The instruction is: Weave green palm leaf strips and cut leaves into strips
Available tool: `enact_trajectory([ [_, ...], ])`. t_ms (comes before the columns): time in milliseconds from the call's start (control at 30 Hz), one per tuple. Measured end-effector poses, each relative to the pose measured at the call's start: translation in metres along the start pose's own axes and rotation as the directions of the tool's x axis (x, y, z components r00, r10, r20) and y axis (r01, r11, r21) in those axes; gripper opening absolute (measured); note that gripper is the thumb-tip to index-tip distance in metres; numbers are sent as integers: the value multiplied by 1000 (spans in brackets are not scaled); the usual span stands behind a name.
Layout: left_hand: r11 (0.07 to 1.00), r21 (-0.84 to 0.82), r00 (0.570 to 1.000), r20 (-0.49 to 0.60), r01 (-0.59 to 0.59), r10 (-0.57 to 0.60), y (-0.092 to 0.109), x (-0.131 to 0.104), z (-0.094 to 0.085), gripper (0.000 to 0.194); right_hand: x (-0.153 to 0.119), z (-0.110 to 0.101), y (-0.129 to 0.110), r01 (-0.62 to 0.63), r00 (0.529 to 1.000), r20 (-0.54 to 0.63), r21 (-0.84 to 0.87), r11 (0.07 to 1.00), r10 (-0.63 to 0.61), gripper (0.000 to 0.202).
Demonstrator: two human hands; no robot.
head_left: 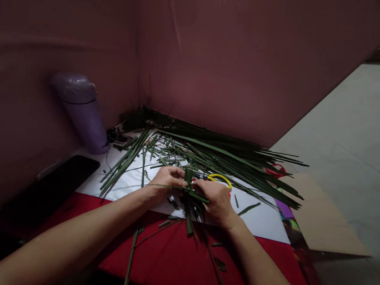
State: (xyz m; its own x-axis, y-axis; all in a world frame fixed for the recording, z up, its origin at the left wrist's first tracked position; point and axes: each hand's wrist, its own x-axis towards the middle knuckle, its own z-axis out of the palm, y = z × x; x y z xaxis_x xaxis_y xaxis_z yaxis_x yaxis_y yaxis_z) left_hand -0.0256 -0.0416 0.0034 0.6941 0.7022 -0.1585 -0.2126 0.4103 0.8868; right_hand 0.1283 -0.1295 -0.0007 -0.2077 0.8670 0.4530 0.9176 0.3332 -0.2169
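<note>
Between my two hands is a small piece of folded green leaf strips (189,176), with ends sticking up, to the right and down. My left hand (166,183) pinches its left side, fingers closed. From the right, my right hand (216,198) grips the same piece, its fingertips partly hidden behind the leaf. Just beyond my right hand lie scissors with a yellow and red handle (220,179), partly covered by the hand. Cut leaf bits are scattered on the white sheet (118,194) under my hands, and some lie on the red cloth (162,267).
Long green leaves (236,154) are heaped along the wall at the back. A smaller bundle of strips (124,164) lies left of my hands. On the left stand a purple bottle (83,114) and a dark flat object (69,177). A tan board (325,217) is at the right.
</note>
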Motion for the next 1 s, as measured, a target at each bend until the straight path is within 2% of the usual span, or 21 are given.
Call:
enact_trajectory([
  [167,999,39,1000,6,11,-11,0,0,0,19,0,5,0,-42,999,25,54,998,41,16],
  [433,998,53,1000,5,22,-22,0,0,-1,21,0,2,-1,45,999,-10,-171,984,-47,15],
  [700,997,69,1000,4,30,-30,3,-1,1,20,0,0,3,-12,1000,23,-124,992,15,8],
  [867,996,83,999,-17,39,-38,8,-3,2,19,2,-10,-2,72,997,7,-144,987,-72,15],
  [1000,995,92,999,1,50,-50,13,-5,3,18,3,-11,-3,83,996,-27,-166,983,-89,18],
])
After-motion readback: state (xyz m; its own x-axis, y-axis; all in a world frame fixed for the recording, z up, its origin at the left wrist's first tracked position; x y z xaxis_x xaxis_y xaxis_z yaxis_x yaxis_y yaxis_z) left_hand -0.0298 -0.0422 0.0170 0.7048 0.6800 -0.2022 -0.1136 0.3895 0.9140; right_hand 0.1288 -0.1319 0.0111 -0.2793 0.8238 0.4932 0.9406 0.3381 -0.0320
